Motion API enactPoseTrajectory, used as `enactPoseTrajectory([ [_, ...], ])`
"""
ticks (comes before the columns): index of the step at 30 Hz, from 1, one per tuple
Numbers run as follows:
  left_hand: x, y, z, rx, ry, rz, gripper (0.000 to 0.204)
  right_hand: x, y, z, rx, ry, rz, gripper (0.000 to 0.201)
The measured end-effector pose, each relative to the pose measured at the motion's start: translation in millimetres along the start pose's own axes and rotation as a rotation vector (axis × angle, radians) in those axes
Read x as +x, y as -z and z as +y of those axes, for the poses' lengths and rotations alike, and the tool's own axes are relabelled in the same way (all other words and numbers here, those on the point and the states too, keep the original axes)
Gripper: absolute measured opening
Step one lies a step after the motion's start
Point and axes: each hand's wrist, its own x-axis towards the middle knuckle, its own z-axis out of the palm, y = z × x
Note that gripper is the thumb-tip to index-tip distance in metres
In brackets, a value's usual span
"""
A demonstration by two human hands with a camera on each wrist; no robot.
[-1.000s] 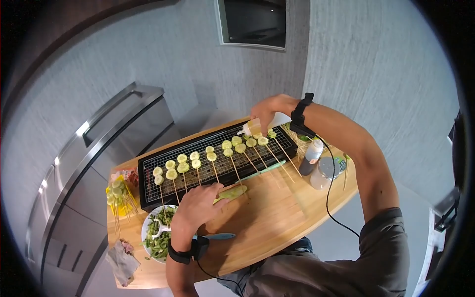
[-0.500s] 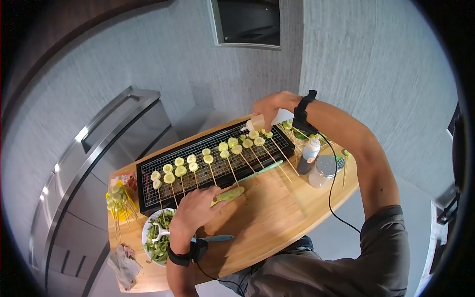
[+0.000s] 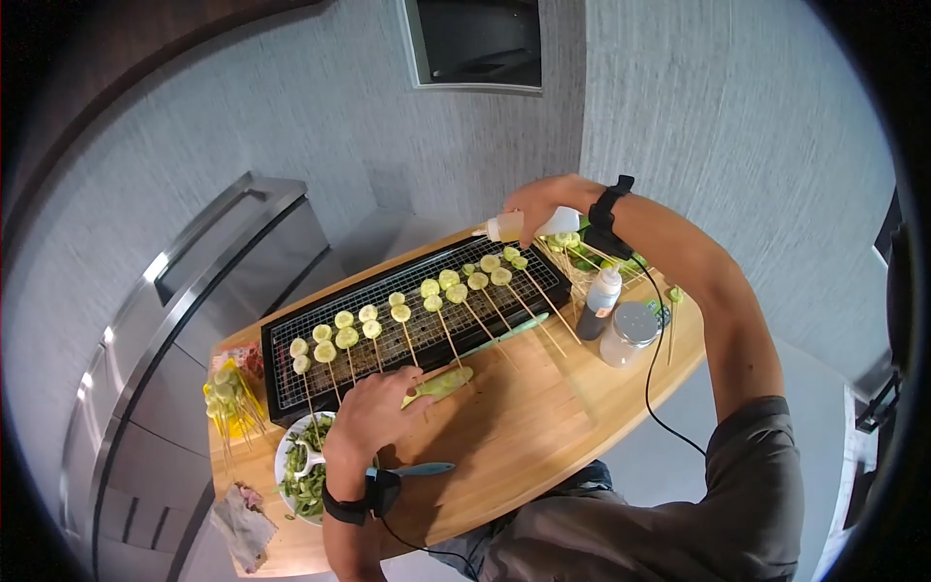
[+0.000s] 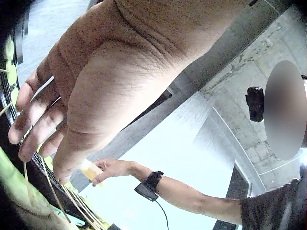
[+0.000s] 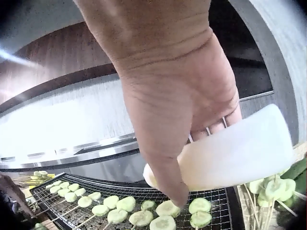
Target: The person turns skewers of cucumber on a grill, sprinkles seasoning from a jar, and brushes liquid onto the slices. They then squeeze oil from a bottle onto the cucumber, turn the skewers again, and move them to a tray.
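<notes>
My right hand [image 3: 539,207] grips a translucent squeeze bottle [image 5: 240,155] with yellowish liquid in its nozzle half. The bottle lies nearly level above the far right end of the black grill [image 3: 373,288], nozzle pointing left. Under it, skewers of cucumber slices [image 3: 449,278] run in a row along the wire mesh, sticks jutting over the near side. My left hand [image 3: 371,415] hovers at the grill's near edge by the stick ends, fingers loosely extended, holding nothing. A long pale-green vegetable piece [image 3: 442,382] lies on the table just beside its fingertips.
A white bowl [image 3: 283,464] of green trimmings stands beneath my left wrist, near a blue-handled tool [image 3: 425,468]. Right of the grill are a dark sauce bottle [image 3: 598,306], a shaker jar [image 3: 628,335] and more skewers. Skewers on yellow [image 3: 231,398] and a crumpled cloth [image 3: 242,524] sit left.
My right hand has drawn the squeeze bottle up and back from the slices, and it is more level now. The left hand stays by the near edge. The head view has shifted slightly.
</notes>
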Motion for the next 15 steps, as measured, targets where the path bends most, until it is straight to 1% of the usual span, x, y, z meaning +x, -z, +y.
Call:
enactPoseTrajectory([
  [4,0.0,-2.4,-4.2,-0.010,-0.007,0.002,0.044,-9.0,0.2,1.3,-0.110,0.013,-0.067,0.064],
  [6,0.2,-3.6,-4.7,-0.014,-0.010,0.019,0.043,-11.4,-4.0,5.1,-0.040,-0.010,-0.034,0.068],
  [9,1.2,-3.8,-4.9,-0.012,-0.007,0.006,0.042,-12.9,-9.4,7.5,0.039,-0.023,0.000,0.067],
  [13,1.2,-1.7,-3.1,-0.007,-0.007,0.005,0.041,-17.3,-10.3,4.7,0.013,0.027,-0.051,0.067],
  [15,1.1,-2.0,-1.6,-0.021,0.064,-0.043,0.041,-15.9,-12.4,4.5,0.103,0.063,0.000,0.069],
])
